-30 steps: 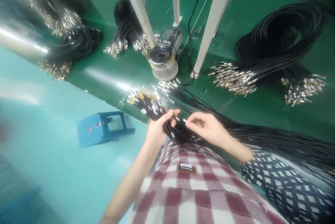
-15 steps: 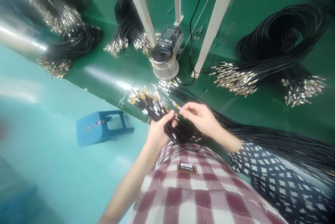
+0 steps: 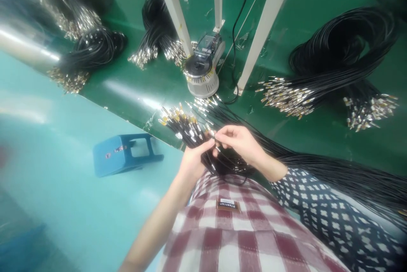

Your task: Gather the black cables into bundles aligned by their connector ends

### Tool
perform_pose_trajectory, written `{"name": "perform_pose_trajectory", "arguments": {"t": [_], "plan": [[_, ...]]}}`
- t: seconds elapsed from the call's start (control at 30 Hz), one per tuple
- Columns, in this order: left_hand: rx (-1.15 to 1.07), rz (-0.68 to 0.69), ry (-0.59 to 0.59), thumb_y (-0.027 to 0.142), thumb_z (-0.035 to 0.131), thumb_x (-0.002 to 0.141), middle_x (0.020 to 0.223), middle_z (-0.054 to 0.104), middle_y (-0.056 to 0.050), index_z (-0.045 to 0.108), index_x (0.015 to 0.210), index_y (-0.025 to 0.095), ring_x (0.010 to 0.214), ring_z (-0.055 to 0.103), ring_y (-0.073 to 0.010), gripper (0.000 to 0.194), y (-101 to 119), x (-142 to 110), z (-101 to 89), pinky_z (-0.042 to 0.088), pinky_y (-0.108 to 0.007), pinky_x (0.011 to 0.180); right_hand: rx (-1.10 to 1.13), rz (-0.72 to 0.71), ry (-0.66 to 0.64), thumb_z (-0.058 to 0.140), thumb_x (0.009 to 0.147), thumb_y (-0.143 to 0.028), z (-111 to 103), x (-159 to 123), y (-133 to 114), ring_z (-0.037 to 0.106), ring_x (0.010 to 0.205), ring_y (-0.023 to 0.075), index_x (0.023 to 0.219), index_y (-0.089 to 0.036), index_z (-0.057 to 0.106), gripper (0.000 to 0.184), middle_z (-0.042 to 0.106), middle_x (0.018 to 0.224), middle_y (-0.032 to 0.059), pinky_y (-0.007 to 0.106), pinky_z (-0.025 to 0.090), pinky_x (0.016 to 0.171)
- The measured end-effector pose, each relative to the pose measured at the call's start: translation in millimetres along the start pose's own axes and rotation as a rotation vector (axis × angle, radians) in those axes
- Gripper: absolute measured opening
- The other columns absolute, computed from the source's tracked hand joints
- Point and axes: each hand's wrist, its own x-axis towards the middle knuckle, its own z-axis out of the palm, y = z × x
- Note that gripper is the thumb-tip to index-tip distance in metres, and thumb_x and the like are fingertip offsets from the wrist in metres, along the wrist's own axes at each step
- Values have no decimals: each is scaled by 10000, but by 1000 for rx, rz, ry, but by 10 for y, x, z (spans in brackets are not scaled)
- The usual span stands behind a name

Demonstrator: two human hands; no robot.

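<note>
My left hand (image 3: 197, 156) is closed around a bundle of black cables (image 3: 187, 130), whose metal-tipped ends, some with yellow bits, fan out beyond the fingers. Close beside it, my right hand (image 3: 240, 140) pinches the end of a single cable (image 3: 211, 131) with a shiny metal connector. The fingertips of both hands nearly meet at that connector. Below the hands, the rest of the held cables hang dark against the checked apron (image 3: 219, 229). More long black cables (image 3: 311, 159) run along the table edge to the right, passing behind my right hand.
A round grey tape dispenser (image 3: 202, 75) stands on the green table (image 3: 133, 98) just past the hands, between white metal legs (image 3: 265, 30). Coiled cable bundles lie at right (image 3: 343, 47) and left (image 3: 95, 47). A blue stool (image 3: 117, 153) is on the floor at left.
My right hand has moved slightly left and closer to my left hand, bringing the pinched cable end up to the bundle. My left hand keeps its grip.
</note>
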Motion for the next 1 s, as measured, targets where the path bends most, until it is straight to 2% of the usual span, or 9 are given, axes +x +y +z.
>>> {"name": "perform_pose_trajectory", "arguments": {"t": [0.13,0.2,0.3,0.43,0.6,0.73,0.87,1.0], "plan": [[-8,-19,28,193,733,723,622,593,-30,633,794,99,547,556,-116,154,15,5,-16,454,-243,551,-114,-46,36,654,799,-416,-124,-79,98,555,651,113,742,-170,634,253,655,735,9,245,445,653],[-11,-6,27,192,726,729,615,593,-28,633,791,102,549,559,-117,144,21,7,-16,465,-251,574,-220,-69,-12,603,838,-425,-159,-134,166,582,726,138,745,-170,649,276,664,760,17,258,446,703],[-10,13,14,179,721,730,612,590,-18,644,823,104,545,557,-109,142,22,13,-9,474,-252,599,-287,-70,-77,588,844,-431,-150,-180,243,599,706,153,759,-166,663,289,677,750,22,268,451,681],[7,14,34,176,738,709,643,603,-17,667,933,102,542,561,-104,246,4,21,-20,464,-243,580,-265,-107,12,514,891,-406,-86,-169,212,630,663,144,754,-178,589,276,675,707,17,257,475,667],[-16,15,72,188,757,683,690,617,-28,673,885,97,515,532,-84,236,-22,15,-41,460,-243,565,-493,-50,-22,464,929,-397,-82,-247,150,611,599,127,785,-204,553,257,646,648,-11,236,444,602],[-15,10,54,204,747,706,590,566,-2,674,843,98,500,514,-86,188,-4,8,-4,452,-236,562,-353,-15,-105,498,907,-427,-76,-318,211,547,585,111,767,-182,570,292,582,631,-20,231,415,578],[-15,38,65,183,773,666,585,560,5,670,777,102,477,487,-68,172,10,8,37,437,-225,540,-200,-33,-97,575,852,-478,9,-281,228,499,562,102,787,-169,593,316,586,654,-13,225,396,531],[-8,49,34,180,752,688,537,513,27,679,813,103,469,478,-75,164,-3,-1,38,452,-243,555,-274,-59,-54,537,882,-439,66,-218,191,531,580,111,749,-171,584,303,641,704,18,236,438,571]]}}
